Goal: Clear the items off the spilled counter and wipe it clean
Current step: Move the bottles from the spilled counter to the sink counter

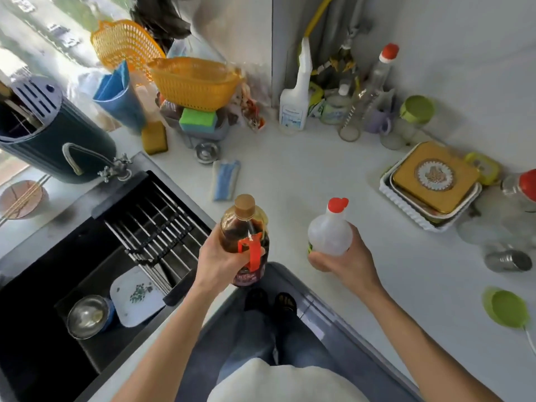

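Note:
My left hand (222, 261) grips a dark brown bottle (245, 227) with a tan cap and a red handle strap, held upright above the counter's front edge. My right hand (342, 258) holds a translucent white bottle (330, 232) with a red cap, also upright, over the white counter (290, 175). A folded blue and white cloth (225, 179) lies flat on the counter just behind the two bottles. A green and blue sponge (198, 119) sits in a grey caddy further back.
A black sink (87, 256) with a rack, a steel bowl and a plate lies left. Orange baskets (194, 81), a spray bottle (295, 103) and jars crowd the back. A white tray with a gold tin (435, 177), a steel cup (506, 261) and a green lid (506, 307) stand right.

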`<action>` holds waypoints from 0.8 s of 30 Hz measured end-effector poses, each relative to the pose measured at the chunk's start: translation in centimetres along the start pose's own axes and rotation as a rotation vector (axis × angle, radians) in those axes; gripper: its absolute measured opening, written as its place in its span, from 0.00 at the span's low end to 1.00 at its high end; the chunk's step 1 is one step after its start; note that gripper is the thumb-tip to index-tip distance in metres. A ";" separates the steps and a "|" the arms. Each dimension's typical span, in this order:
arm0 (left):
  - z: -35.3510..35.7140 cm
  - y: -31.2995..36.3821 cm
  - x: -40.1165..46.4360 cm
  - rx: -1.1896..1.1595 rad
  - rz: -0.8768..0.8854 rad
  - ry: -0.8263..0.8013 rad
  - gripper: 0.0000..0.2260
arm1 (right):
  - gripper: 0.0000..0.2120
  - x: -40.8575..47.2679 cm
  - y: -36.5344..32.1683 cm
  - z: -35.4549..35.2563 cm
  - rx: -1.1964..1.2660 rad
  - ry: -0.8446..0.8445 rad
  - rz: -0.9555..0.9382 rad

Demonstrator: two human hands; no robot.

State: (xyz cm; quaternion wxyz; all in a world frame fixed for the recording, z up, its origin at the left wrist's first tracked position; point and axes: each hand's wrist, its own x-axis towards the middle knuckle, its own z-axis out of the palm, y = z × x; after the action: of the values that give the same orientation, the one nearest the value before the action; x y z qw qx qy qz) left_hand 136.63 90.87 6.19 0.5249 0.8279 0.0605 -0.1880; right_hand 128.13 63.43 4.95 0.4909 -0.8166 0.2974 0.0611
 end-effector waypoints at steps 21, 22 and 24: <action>9.2 9.2 23.5 -0.141 0.251 0.006 0.29 | 0.39 22.3 -5.6 3.4 0.296 0.319 -0.054; 9.5 9.2 23.8 -0.150 0.258 0.001 0.29 | 0.38 22.7 -5.6 3.4 0.294 0.311 -0.069; 10.0 9.2 24.3 -0.167 0.260 -0.006 0.29 | 0.36 23.2 -5.6 3.4 0.301 0.300 -0.090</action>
State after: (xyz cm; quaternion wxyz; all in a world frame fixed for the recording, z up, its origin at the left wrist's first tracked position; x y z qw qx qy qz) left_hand 159.33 75.54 1.13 0.6119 0.7817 -0.0334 -0.1155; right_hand 150.78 58.27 -1.61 0.5598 -0.7464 0.3362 -0.1283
